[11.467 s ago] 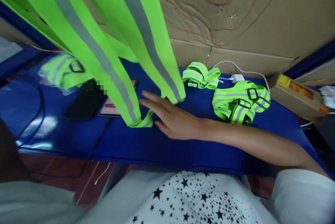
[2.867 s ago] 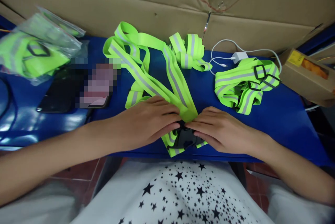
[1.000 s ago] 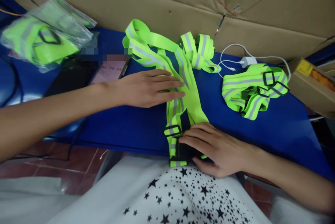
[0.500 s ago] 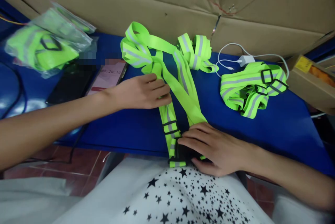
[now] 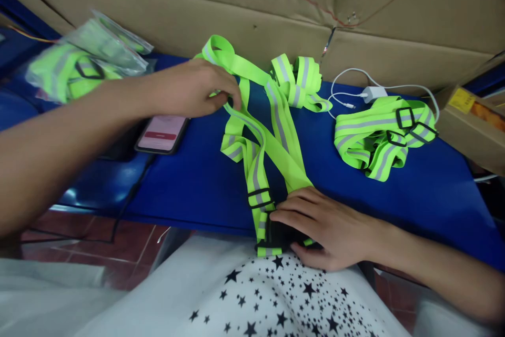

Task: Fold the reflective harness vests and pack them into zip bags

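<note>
Neon-yellow reflective straps [image 5: 258, 158] with a grey stripe run across the blue table toward me, joined to a black piece at the near edge. My left hand [image 5: 201, 87] is closed, its fingertips pinching one strap near the far loop. A small dark bit shows at those fingertips, too little to name. Over the black piece [image 5: 282, 232] lies my right hand [image 5: 321, 226], fingers on top and thumb at the near side, gripping the straps' joined end. A black slider buckle [image 5: 260, 197] sits on the strap just left of it.
Buckled reflective straps [image 5: 382, 134] lie bundled at right, a rolled strap [image 5: 298, 79] at the back. Bagged straps [image 5: 67, 71] and a phone [image 5: 163, 132] are on the left. A white charger [image 5: 373, 94] with cable and a cardboard box [image 5: 473, 126] stand by the cardboard wall [image 5: 197, 6].
My left hand has moved up and left, drawing the strap's edge with it; a folded strap part now shows below. My right hand stays on the black piece.
</note>
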`<state>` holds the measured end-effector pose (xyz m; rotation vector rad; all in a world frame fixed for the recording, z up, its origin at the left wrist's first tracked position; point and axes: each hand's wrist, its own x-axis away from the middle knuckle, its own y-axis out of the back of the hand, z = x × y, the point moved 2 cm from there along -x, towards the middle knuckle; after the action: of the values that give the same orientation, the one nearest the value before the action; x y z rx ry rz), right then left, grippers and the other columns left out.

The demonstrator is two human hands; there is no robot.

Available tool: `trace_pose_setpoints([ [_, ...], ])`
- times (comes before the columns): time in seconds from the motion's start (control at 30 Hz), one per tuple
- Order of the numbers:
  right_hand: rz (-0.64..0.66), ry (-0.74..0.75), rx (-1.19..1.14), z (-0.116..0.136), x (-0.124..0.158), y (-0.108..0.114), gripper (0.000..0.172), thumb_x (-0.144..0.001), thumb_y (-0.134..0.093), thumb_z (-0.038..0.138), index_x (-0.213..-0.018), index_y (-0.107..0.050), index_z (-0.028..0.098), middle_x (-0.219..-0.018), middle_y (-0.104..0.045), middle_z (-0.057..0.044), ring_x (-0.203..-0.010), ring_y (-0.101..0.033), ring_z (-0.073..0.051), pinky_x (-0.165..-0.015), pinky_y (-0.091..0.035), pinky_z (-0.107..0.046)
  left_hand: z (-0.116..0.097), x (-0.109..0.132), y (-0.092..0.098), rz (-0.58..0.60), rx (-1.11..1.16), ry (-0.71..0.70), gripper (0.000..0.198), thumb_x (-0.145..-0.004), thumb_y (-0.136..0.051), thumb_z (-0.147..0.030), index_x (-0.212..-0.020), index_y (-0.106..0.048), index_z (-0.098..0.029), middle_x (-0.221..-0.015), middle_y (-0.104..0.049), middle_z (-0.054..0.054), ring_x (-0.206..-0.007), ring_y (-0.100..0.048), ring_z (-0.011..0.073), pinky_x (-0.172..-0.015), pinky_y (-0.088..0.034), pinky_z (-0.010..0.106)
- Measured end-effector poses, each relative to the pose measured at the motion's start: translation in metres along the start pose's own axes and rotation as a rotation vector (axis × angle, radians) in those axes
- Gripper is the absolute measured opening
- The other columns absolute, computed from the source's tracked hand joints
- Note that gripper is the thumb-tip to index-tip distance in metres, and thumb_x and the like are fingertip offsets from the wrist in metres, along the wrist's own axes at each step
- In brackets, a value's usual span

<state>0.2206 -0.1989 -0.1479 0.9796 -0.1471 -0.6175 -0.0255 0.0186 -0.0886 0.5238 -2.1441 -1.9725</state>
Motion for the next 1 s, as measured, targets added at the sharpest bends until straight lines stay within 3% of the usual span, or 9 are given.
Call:
trace_pose_setpoints([
  [0.17,0.017,-0.008,-0.002,0.0,-0.001,0.0,0.045,-0.093,-0.058,0.026,-0.134,-0.058,0.007,-0.12,-0.066,-0.015,-0.114,-0.055,-0.025,-0.102,-0.05,-0.042,-0.046,0.0,-0.024,-0.006,-0.031,-0.056,0.039,-0.094,-0.044,-0.017,-0.129,-0.062,-0.018,-0.109,-0.072,0.007,-0.102,-0.065,0.0225,-0.096,-0.047,0.037],
  [0.27,0.019,-0.01,0.001,0.001,-0.001,0.0,0.044,-0.094,-0.057,0.027,-0.134,-0.058,0.007,-0.12,-0.066,-0.015,-0.114,-0.054,-0.026,-0.102,-0.049,-0.042,-0.061,-0.001,-0.029,0.003,-0.141,-0.094,0.028,-0.095,-0.042,-0.014,-0.105,-0.067,-0.021,-0.097,-0.071,0.006,-0.099,-0.064,0.0247,-0.096,-0.044,0.043],
  [0.37,0.014,-0.013,0.003,0.001,0.0,0.0,0.045,-0.094,-0.057,0.027,-0.134,-0.058,0.007,-0.121,-0.066,-0.015,-0.115,-0.054,-0.025,-0.103,-0.049,-0.042,-0.061,-0.004,-0.015,-0.11,-0.16,-0.046,0.026,-0.096,-0.041,-0.019,-0.082,-0.062,-0.023,-0.084,-0.068,0.003,-0.094,-0.063,0.0242,-0.101,-0.041,0.048],
  [0.43,0.016,-0.011,0.005,0.001,0.0,-0.001,0.045,-0.094,-0.057,0.027,-0.135,-0.058,0.008,-0.121,-0.066,-0.015,-0.115,-0.054,-0.025,-0.102,-0.049,-0.042,-0.057,-0.005,-0.008,-0.157,-0.122,-0.015,0.03,-0.097,-0.039,-0.02,-0.074,-0.058,-0.023,-0.075,-0.064,0.002,-0.086,-0.062,0.0219,-0.099,-0.042,0.047],
  [0.53,0.027,-0.013,0.008,0.001,0.0,-0.001,0.046,-0.094,-0.058,0.028,-0.135,-0.057,0.008,-0.122,-0.066,-0.015,-0.115,-0.054,-0.025,-0.102,-0.049,-0.043,-0.053,-0.006,-0.013,-0.107,-0.142,-0.02,0.033,-0.098,-0.038,-0.02,-0.07,-0.055,-0.022,-0.068,-0.059,0.003,-0.076,-0.059,0.0211,-0.091,-0.047,0.044],
  [0.6,0.03,-0.017,0.016,0.001,0.0,0.0,0.046,-0.094,-0.057,0.028,-0.136,-0.057,0.009,-0.122,-0.066,-0.015,-0.116,-0.054,-0.025,-0.102,-0.049,-0.043,-0.053,-0.006,-0.026,-0.086,-0.26,-0.012,0.029,-0.098,-0.039,-0.017,-0.078,-0.06,-0.02,-0.076,-0.063,0.006,-0.082,-0.062,0.0241,-0.093,-0.047,0.048],
  [0.7,0.02,-0.009,0.075,0.001,0.0,-0.001,0.045,-0.095,-0.055,0.028,-0.136,-0.056,0.009,-0.123,-0.067,-0.015,-0.117,-0.055,-0.026,-0.102,-0.048,-0.042,-0.061,-0.005,-0.043,-0.133,-0.354,0.022,0.031,-0.094,-0.039,-0.006,-0.104,-0.066,-0.017,-0.11,-0.069,0.013,-0.102,-0.065,0.0294,-0.102,-0.045,0.057],
  [0.83,0.018,0.047,0.247,0.003,0.002,-0.005,0.048,-0.1,-0.054,0.039,-0.138,-0.055,0.009,-0.127,-0.067,-0.015,-0.118,-0.057,-0.027,-0.101,-0.048,-0.043,-0.087,-0.005,-0.053,-0.204,-0.015,-0.013,0.035,-0.099,-0.042,-0.011,-0.128,-0.061,-0.015,-0.136,-0.061,0.018,-0.123,-0.06,0.0282,-0.107,-0.048,0.049],
  [1.0,0.02,0.1,0.448,0.01,0.004,-0.01,0.042,-0.103,-0.051,0.028,-0.14,-0.055,0.008,-0.128,-0.068,-0.015,-0.117,-0.06,-0.026,-0.101,-0.049,-0.04,-0.105,-0.008,-0.077,0.007,0.132,-0.168,0.047,-0.108,-0.04,-0.029,-0.155,-0.04,-0.024,-0.164,-0.036,0.014,-0.154,-0.033,0.0268,-0.127,-0.022,0.055],
])
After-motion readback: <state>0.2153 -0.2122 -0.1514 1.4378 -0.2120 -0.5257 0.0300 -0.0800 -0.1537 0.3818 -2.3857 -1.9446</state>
